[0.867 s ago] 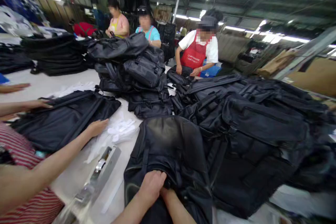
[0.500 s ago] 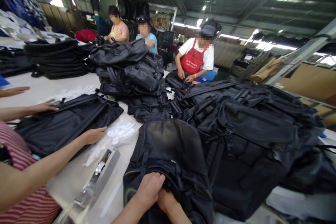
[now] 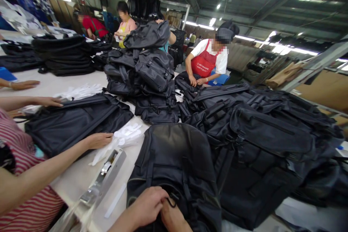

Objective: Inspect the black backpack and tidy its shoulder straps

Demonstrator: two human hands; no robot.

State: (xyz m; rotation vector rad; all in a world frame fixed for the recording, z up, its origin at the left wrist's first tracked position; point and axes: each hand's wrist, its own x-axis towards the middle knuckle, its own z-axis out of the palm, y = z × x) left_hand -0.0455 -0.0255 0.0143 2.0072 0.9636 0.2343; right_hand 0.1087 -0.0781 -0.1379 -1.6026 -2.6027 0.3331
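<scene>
A black backpack (image 3: 176,145) lies in front of me at the bottom centre, its top end pointing away. My left hand (image 3: 148,204) is at its lower part, fingers pinched by a thin dark cord loop (image 3: 171,202). Right beside it, my right hand (image 3: 172,215) reaches in under the left fingertips; its fingers are hidden by the left hand and the black fabric.
More black backpacks are heaped at the right (image 3: 272,127) and stacked at centre (image 3: 154,69). A metal tool (image 3: 100,181) and white strips (image 3: 126,134) lie left. A co-worker in stripes handles another backpack (image 3: 81,123); a person in a red apron (image 3: 202,63) stands across.
My hands have moved slightly down and left, and a cord loop now shows by my fingers. Across the table, a person has lifted the top backpack of the centre stack. Someone in red has come into view.
</scene>
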